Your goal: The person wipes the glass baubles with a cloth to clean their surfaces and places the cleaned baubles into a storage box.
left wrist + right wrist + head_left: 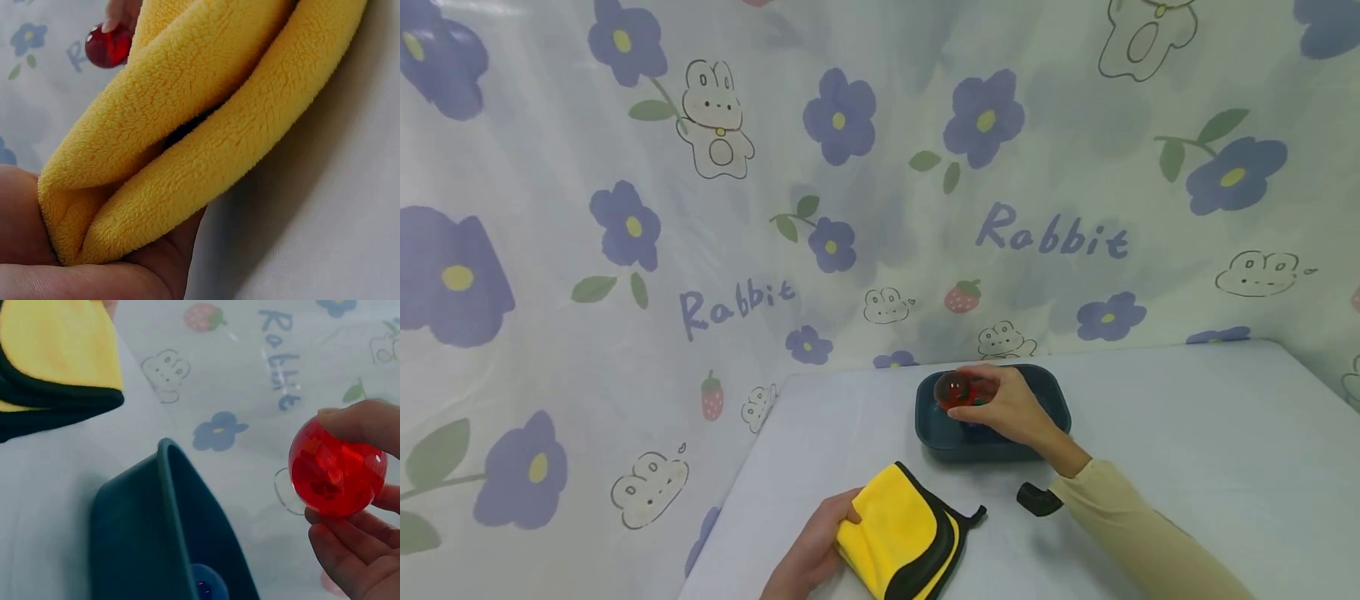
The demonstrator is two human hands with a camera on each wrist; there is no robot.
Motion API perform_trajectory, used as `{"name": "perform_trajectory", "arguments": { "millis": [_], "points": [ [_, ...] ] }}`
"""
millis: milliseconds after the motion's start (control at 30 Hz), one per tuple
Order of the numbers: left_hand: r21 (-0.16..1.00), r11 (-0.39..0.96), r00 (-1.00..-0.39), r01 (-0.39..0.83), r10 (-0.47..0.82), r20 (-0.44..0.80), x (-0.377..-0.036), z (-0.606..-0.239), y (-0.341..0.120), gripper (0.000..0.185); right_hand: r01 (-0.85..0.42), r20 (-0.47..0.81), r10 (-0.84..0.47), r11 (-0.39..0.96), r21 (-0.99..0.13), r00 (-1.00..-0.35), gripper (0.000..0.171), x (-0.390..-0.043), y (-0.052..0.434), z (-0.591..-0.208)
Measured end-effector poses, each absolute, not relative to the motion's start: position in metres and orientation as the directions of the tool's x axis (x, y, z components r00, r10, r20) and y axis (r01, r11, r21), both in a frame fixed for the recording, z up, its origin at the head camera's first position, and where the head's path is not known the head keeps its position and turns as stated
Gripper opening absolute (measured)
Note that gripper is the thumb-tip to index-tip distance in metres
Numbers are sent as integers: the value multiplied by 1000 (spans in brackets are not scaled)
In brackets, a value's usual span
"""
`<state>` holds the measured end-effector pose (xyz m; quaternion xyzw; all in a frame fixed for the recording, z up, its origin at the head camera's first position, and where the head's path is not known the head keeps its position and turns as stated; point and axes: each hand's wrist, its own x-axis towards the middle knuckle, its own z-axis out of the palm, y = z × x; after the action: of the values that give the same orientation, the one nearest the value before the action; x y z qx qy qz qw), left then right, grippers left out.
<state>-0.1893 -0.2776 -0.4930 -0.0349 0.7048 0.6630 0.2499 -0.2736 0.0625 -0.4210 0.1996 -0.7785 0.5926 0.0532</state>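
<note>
My right hand [1011,407] pinches a clear red ball [952,390] between thumb and fingertips, above the left part of a dark teal basin [992,452]. In the right wrist view the red ball [337,467] is see-through and glossy, and a blue ball [208,582] lies inside the basin. My left hand [820,533] grips a folded yellow cloth [895,521] with black edging and a black hanging loop, its thumb on top. The left wrist view shows the fluffy folds of the cloth [187,137] held at one corner.
A short black curved object [1037,499] lies on the white table [1187,433], in front of the basin beside my right sleeve [1138,517]. Behind the table hangs a white curtain [910,217] printed with purple flowers and rabbits.
</note>
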Motion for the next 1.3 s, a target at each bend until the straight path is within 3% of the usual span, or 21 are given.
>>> {"name": "perform_trajectory", "arguments": {
  "millis": [700, 1300],
  "points": [
    [902, 133, -870, -411, 239, -431, -190, -500, -280, 66, -236, 125, -288, 388, -891, -949, 63, -299, 37, -457],
    [902, 215, -892, -374, 184, -414, -190, -496, -279, 66, -359, 128, -385, 623, -695, -914, 51, -305, 13, -456]
  ]
}}
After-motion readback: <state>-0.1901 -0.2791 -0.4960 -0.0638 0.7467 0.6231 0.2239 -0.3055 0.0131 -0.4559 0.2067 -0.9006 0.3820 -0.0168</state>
